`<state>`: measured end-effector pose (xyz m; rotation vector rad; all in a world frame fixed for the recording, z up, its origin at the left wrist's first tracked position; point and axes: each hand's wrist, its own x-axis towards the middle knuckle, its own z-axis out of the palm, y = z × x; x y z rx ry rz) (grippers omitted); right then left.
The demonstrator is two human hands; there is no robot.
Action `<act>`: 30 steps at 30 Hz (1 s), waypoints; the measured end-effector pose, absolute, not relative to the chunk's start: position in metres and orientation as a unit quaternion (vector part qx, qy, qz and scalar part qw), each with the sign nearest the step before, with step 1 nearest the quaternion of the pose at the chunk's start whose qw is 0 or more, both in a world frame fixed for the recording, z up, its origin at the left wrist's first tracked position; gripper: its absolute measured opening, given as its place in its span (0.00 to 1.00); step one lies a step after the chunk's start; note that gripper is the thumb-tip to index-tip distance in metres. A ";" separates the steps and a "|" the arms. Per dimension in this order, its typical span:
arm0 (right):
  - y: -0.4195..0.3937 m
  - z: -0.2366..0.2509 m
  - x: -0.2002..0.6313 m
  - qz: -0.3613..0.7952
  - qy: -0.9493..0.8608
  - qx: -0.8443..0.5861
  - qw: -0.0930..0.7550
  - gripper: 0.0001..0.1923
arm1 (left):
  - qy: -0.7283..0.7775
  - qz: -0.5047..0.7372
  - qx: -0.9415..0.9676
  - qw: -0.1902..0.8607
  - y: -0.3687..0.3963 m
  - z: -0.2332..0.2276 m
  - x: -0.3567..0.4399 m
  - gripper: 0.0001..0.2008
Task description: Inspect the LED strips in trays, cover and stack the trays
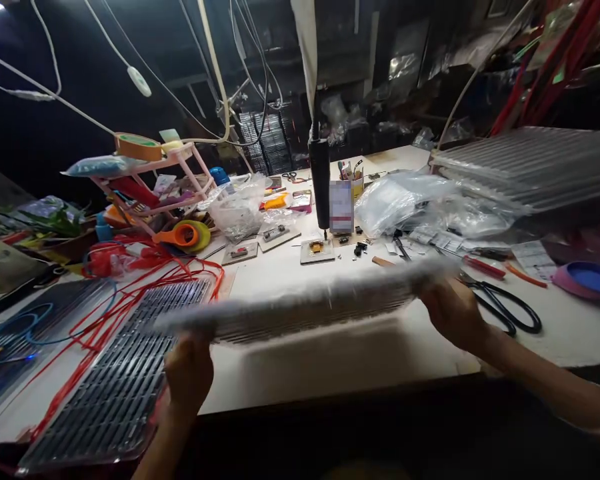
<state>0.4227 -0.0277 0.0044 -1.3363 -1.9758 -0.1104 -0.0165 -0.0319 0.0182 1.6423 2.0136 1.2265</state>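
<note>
A clear ribbed plastic tray (pixel 310 303), smeared by motion, is held up over the front of the white table, seen nearly edge-on. My left hand (pixel 190 367) is closed on its left end, and my right hand (pixel 453 310) grips the right end. Below the left end lies another plastic tray (pixel 125 360) filled with rows of dark strips. Behind the held tray, a black electric screwdriver (pixel 320 187) hangs point down above a small fixture block (pixel 317 252). Black-handled scissors (pixel 513 307) lie just right of my right hand.
Stacked clear trays (pixel 535 167) stand at the right, beside crumpled plastic bags (pixel 420 200). Red straps (pixel 90 340) tangle at the left. A pink rack (pixel 150 173) carries tape. A pink dish (pixel 587 280) sits at the right edge.
</note>
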 end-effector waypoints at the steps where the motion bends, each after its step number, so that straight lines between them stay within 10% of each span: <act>1: -0.018 0.011 0.415 -0.040 -0.745 -0.545 0.383 0.21 | 0.704 0.417 0.566 0.101 -0.022 0.026 -0.012 0.23; 9: 0.000 -0.014 0.389 0.144 -0.671 -0.689 0.234 0.22 | 0.745 0.223 0.620 0.103 0.013 0.007 0.011 0.20; 20: -0.016 -0.033 0.385 0.052 -0.650 -0.758 0.021 0.30 | 0.717 0.105 0.682 0.096 -0.011 -0.015 0.022 0.24; 25: 0.001 -0.027 0.375 -0.135 -0.759 -0.630 0.091 0.23 | 0.710 0.116 0.690 0.084 0.005 -0.018 0.023 0.25; 30: -0.002 -0.027 0.348 -0.067 -0.910 -0.394 0.116 0.28 | 0.685 0.193 0.691 0.123 0.006 -0.026 0.012 0.24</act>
